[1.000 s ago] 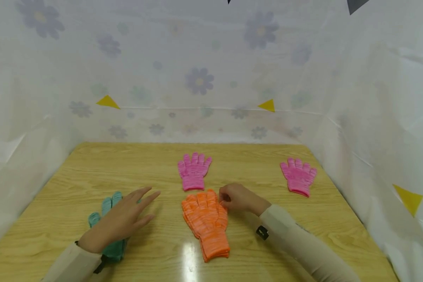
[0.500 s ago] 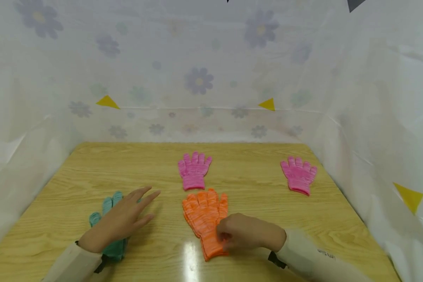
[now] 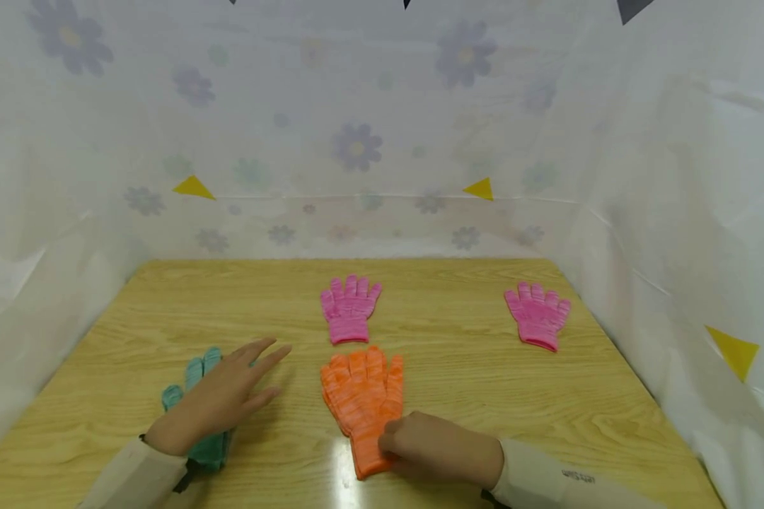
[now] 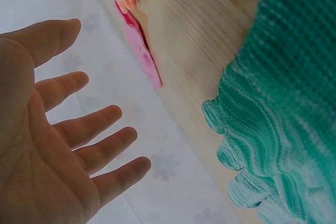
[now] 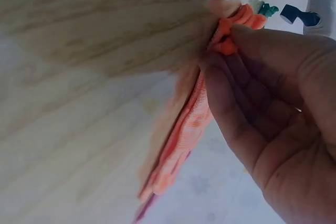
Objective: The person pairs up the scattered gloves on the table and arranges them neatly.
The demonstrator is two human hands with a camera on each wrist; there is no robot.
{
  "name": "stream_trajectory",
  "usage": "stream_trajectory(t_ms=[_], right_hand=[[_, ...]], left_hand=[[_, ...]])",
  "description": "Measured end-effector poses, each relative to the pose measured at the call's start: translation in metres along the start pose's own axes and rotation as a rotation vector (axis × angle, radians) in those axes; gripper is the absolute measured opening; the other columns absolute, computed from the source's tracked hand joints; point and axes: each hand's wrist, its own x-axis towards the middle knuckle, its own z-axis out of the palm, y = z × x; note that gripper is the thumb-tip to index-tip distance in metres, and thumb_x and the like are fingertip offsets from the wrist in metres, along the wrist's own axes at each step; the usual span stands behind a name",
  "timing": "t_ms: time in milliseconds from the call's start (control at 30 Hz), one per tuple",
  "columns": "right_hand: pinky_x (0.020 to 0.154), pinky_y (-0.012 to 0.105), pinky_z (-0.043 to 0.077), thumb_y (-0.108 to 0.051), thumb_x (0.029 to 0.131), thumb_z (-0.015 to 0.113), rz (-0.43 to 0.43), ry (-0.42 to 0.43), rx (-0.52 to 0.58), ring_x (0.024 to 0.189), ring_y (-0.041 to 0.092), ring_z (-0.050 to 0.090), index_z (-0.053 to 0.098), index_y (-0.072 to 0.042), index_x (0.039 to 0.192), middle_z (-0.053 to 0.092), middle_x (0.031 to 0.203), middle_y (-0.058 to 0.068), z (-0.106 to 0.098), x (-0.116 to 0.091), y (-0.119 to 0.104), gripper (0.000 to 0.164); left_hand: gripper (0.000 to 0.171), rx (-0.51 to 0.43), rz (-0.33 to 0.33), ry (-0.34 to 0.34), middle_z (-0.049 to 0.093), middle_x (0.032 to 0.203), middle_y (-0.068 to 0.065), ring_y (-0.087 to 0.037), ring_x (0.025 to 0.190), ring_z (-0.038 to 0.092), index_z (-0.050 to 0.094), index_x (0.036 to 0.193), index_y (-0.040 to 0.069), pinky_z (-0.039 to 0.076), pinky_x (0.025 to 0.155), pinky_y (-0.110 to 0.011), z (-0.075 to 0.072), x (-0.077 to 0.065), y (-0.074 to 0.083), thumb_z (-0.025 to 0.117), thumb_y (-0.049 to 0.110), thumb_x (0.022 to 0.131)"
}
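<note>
Two orange knitted gloves lie stacked on the table in the head view, fingers pointing away from me. My right hand is at their cuff's right edge. In the right wrist view its thumb and index finger pinch the orange fabric. My left hand hovers with spread fingers over green knitted gloves and partly hides them. In the left wrist view that hand is apart from the green fabric; whether one glove or two lie there is hard to tell.
A pink glove lies flat behind the orange ones. Another pink glove is near the table's right edge. White flower-print sheeting encloses the wooden table at the back and sides.
My right hand has come from the orange gloves' fingers toward me to their cuff and taken hold of it. The orange gloves have shifted slightly left. My left hand stays put.
</note>
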Motion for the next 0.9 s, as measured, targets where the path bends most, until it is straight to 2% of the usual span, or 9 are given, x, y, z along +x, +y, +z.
stream_trajectory(t_ms=[133,267,400,433,567,667,800,900], right_hand=[[0.049,0.008,0.032,-0.02,0.078,0.067,0.036,0.008,0.0,0.055,-0.006,0.037,0.055,-0.022,0.074,0.044,0.066,-0.016,0.002,0.002,0.001,0.012],[0.05,0.008,0.032,-0.02,0.079,0.066,0.012,-0.001,0.01,0.055,-0.006,0.036,0.055,-0.022,0.075,0.044,0.066,-0.016,0.002,0.003,0.003,0.011],[0.056,0.006,0.037,-0.021,0.083,0.062,0.012,0.026,0.079,0.062,-0.007,0.044,0.062,-0.02,0.083,0.053,0.073,-0.015,-0.005,0.0,0.008,0.001],[0.059,0.007,0.039,-0.02,0.084,0.061,0.025,0.037,0.1,0.066,-0.007,0.047,0.064,-0.019,0.086,0.056,0.076,-0.014,-0.008,-0.001,0.01,0.004],[0.067,0.013,0.045,-0.018,0.086,0.058,0.13,0.087,0.172,0.078,-0.003,0.054,0.066,-0.017,0.095,0.062,0.088,-0.009,-0.022,-0.016,0.027,0.011],[0.069,0.018,0.048,-0.019,0.088,0.056,0.242,0.112,0.208,0.081,-0.001,0.055,0.065,-0.016,0.1,0.062,0.093,-0.008,-0.028,-0.033,0.042,0.015],[0.073,0.024,0.049,-0.024,0.09,0.054,0.357,0.16,0.202,0.085,0.001,0.056,0.063,-0.015,0.104,0.062,0.097,-0.007,-0.032,-0.055,0.062,0.02],[0.072,0.026,0.05,-0.026,0.09,0.054,0.418,0.218,0.184,0.085,0.002,0.056,0.063,-0.015,0.104,0.063,0.097,-0.006,-0.036,-0.071,0.075,0.02]], left_hand=[[0.066,-0.008,0.0,-0.007,0.034,0.138,-0.014,-0.033,0.12,0.04,0.03,0.14,0.021,0.038,0.092,-0.051,-0.001,0.001,0.001,0.061,0.032,0.083],[0.064,-0.013,-0.009,-0.026,0.034,0.138,-0.014,-0.033,0.12,0.039,0.029,0.14,0.022,0.037,0.092,-0.052,-0.001,0.001,0.002,0.059,0.035,0.085],[0.064,-0.014,-0.008,-0.022,0.035,0.136,-0.014,-0.033,0.12,0.04,0.03,0.14,0.022,0.038,0.09,-0.052,0.0,0.001,0.003,0.06,0.033,0.084],[0.065,-0.011,-0.004,-0.018,0.036,0.136,-0.013,-0.033,0.119,0.041,0.031,0.139,0.022,0.039,0.089,-0.051,0.001,0.002,0.003,0.061,0.032,0.083],[0.063,-0.021,0.028,-0.016,0.038,0.135,-0.013,-0.031,0.117,0.043,0.032,0.139,0.022,0.041,0.088,-0.049,0.009,0.007,0.005,0.061,0.033,0.084],[0.062,-0.046,0.047,-0.017,0.038,0.135,-0.013,-0.031,0.117,0.043,0.032,0.139,0.021,0.04,0.09,-0.049,0.015,0.01,0.009,0.06,0.034,0.084],[0.066,-0.047,0.068,0.009,0.04,0.133,-0.014,-0.032,0.118,0.042,0.032,0.139,0.015,0.04,0.091,-0.049,0.021,0.012,0.016,0.062,0.033,0.083],[0.067,-0.036,0.103,0.003,0.04,0.133,-0.012,-0.03,0.12,0.04,0.032,0.139,0.012,0.038,0.094,-0.046,0.024,0.018,0.026,0.061,0.035,0.083]])
